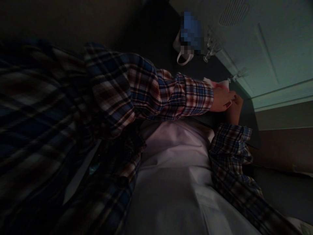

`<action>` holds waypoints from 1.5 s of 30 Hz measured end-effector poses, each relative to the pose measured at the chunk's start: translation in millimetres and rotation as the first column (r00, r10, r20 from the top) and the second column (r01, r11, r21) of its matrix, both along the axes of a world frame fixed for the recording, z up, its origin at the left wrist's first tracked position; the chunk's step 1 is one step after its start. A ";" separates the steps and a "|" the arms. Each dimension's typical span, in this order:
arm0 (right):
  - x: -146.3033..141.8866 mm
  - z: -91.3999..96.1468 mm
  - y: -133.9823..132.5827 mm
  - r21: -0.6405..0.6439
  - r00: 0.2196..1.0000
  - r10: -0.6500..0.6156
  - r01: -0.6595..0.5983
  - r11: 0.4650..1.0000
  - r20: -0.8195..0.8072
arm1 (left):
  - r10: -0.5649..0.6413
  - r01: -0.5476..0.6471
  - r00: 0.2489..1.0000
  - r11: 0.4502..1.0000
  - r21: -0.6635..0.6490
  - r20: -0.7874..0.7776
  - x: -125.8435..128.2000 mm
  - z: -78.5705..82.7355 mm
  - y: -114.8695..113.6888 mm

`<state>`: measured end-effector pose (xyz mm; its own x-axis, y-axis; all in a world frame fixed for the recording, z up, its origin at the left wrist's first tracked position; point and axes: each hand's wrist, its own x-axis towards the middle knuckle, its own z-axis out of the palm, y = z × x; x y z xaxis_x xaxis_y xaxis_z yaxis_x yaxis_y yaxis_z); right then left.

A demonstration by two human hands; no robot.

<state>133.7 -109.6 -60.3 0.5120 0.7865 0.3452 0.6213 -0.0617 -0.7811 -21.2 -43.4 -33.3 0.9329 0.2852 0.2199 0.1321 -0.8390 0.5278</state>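
Both hands meet at the far edge of a dark surface, right of centre in the head view. My left hand [218,99] reaches across from the left in a plaid sleeve, its fingers curled. Its fingers touch or overlap my right hand [236,106], which is bent inward with fingers pinched together. A small dark-red piece with a pale edge [228,104] shows between the hands; its kind is unclear. Just beyond my left hand lies a red-and-white soft-looking thing [221,85], partly hidden by the wrist. What the fingers grip is too dim to make out.
Beyond the hands, a white handled object [185,60] stands beside a blurred blue shape [192,29]. Clear glass-like pieces [210,49] are near it, with another clear piece [237,77] closer. A pale blue-green panel [274,49] borders the dark surface [195,70].
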 end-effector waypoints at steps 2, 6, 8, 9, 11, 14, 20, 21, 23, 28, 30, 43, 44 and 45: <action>0.2 -0.6 0.0 -0.002 1.000 0.003 -0.003 1.000 -0.025 | 0.003 -0.003 1.000 1.000 0.000 -0.002 -0.1 0.1 -0.1; -0.1 0.0 0.6 -0.006 1.000 -0.005 0.005 1.000 -0.009 | 0.004 -0.004 1.000 1.000 0.000 0.002 0.1 -0.1 -0.8; 1.1 0.2 0.8 -0.011 1.000 -0.005 0.005 1.000 0.001 | 0.003 -0.003 1.000 1.000 -0.001 0.002 0.3 -0.4 -1.0; 1.9 0.1 0.9 -0.012 1.000 -0.001 0.001 1.000 0.002 | 0.003 -0.003 1.000 1.000 -0.003 0.001 0.5 -0.6 -1.0; 3.0 -0.3 0.9 -0.007 1.000 0.003 -0.003 1.000 -0.001 | 0.001 -0.001 1.000 1.000 -0.003 0.001 1.0 -1.0 -1.0; 2.2 -0.4 0.8 -0.002 1.000 -0.003 0.003 1.000 0.013 | -0.001 0.001 1.000 1.000 0.003 0.008 1.6 -1.4 -0.7; 2.4 0.0 0.1 -0.011 0.999 -0.002 0.002 1.000 0.034 | 0.006 -0.006 1.000 1.000 -0.003 0.008 0.8 -0.1 -0.1; 3.3 -0.1 0.0 -0.017 0.999 0.002 -0.001 1.000 0.034 | 0.006 -0.006 1.000 1.000 -0.003 0.007 0.6 0.1 -0.1; 4.8 -0.2 -0.2 -0.019 1.000 0.004 -0.004 1.000 0.029 | 0.004 -0.004 1.000 1.000 -0.007 0.005 0.2 0.4 -0.1; 1.8 1.2 0.2 -0.015 1.000 0.012 -0.012 1.000 0.019 | 0.004 -0.004 1.000 1.000 -0.007 -0.005 -0.1 0.1 -0.7; -0.1 1.7 0.5 -0.002 1.000 0.019 -0.019 1.000 0.022 | 0.005 -0.005 1.000 1.000 -0.003 0.000 0.5 0.0 -0.5; -1.8 2.4 -1.1 -0.004 0.999 0.001 -0.001 1.000 0.049 | 0.006 -0.006 1.000 1.000 0.000 0.006 1.5 0.0 -1.7; -2.8 2.9 -1.0 -0.003 0.999 0.001 -0.001 1.000 0.048 | 0.004 -0.004 1.000 1.000 0.002 0.006 1.5 0.0 -1.6; -3.7 3.3 -0.8 -0.006 0.999 -0.001 0.001 1.000 0.047 | 0.003 -0.003 1.000 1.000 0.004 0.003 1.6 0.0 -1.4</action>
